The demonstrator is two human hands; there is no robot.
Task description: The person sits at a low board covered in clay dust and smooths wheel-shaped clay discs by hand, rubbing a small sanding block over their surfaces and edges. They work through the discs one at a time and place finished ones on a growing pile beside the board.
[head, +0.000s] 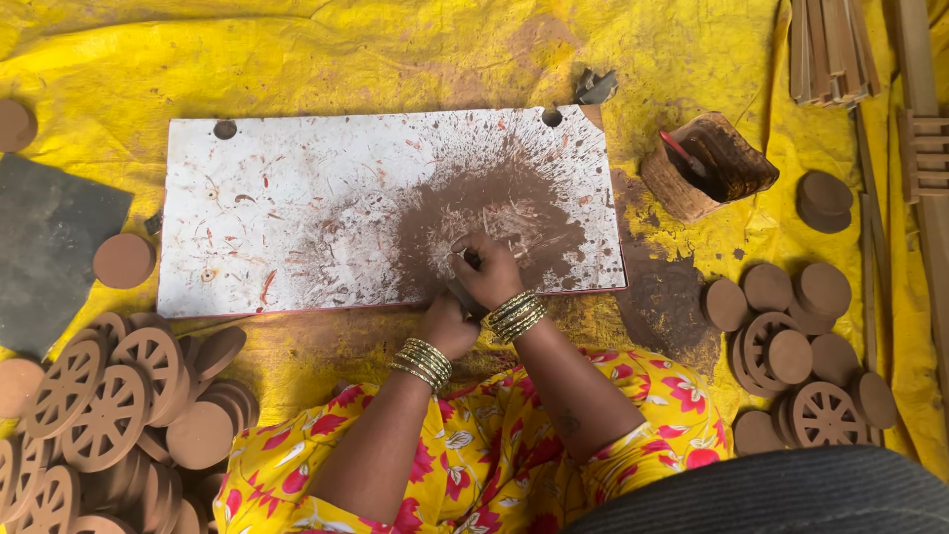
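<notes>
Hands w/ dark piece on paint-stained white board, brown tub nearby.

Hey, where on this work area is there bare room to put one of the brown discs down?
The left half of the white board is bare, between its left edge and the brown paint smear. Yellow cloth above the board is open too. Crowded: wheel pile lower left, disc pile right, and around both hands.

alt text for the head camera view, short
Seen from above, a person's right hand and left hand press a small dark piece onto a paint-stained white board on yellow cloth, brown wooden wheels piled either side.
</notes>
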